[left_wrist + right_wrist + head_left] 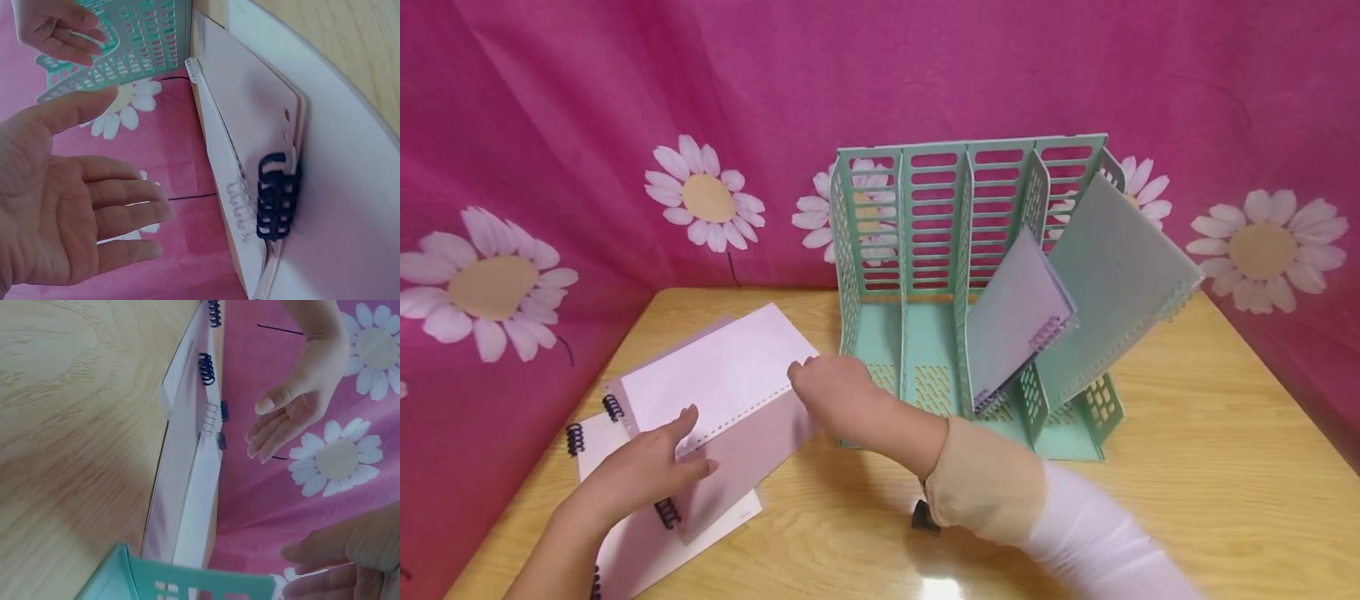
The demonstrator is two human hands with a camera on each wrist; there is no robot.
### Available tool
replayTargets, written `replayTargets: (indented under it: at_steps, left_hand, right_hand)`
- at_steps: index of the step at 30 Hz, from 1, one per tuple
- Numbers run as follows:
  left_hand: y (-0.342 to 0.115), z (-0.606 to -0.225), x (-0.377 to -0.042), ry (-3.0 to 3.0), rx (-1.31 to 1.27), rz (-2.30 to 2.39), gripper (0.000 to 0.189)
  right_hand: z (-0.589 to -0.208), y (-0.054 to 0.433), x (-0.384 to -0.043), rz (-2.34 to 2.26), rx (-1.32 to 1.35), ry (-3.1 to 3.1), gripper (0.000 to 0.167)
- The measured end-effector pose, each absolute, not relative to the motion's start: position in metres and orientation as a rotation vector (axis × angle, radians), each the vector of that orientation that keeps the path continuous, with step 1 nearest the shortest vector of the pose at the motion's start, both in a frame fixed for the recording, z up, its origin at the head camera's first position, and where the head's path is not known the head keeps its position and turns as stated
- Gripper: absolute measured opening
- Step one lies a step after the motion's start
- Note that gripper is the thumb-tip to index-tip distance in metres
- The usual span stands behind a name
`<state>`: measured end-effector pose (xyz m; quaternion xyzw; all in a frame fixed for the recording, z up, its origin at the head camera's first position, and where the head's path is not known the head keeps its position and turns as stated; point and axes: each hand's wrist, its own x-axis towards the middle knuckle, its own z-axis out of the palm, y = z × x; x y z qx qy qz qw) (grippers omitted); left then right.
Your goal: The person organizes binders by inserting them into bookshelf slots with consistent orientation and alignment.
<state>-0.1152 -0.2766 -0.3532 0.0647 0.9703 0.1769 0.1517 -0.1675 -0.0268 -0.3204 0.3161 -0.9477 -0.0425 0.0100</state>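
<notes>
Head view: holding nothing in either hand; left hand [651, 467] loosely extended, thumb spread wide, above overlapping notebooks [718, 375] near the left edge of the tabletop [1225, 417]; right hand [846, 396] over their right side, fingers loosely bent.

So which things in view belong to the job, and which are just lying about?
Likely part of the job:
- rack
- lilac notebook, leaning in the rack
- green notebook, leaning in the rack
- notebook pile, under the hands' reach

Just surroundings:
- flowered cloth behind
- table, merely the support
</notes>
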Motion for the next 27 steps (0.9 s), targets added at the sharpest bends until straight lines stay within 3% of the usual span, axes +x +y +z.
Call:
replayTargets:
  at_steps: [8,16,27]
  left_hand:
    - [-0.295,-0.371,-0.11,2.704,0.208,0.487,0.096]
    - [-0.309,-0.381,-0.114,2.695,0.178,0.541,0.078]
    - [-0.309,-0.384,-0.124,2.607,0.162,0.536,0.075]
  right_hand:
    - [-0.337,-0.059,-0.168,-0.207,0.992,-2.971,0.007]
    - [-0.354,-0.096,-0.18,-0.33,0.916,-3.115,0.019]
    - [-0.37,-0.116,-0.195,-0.394,0.581,-3.265,0.033]
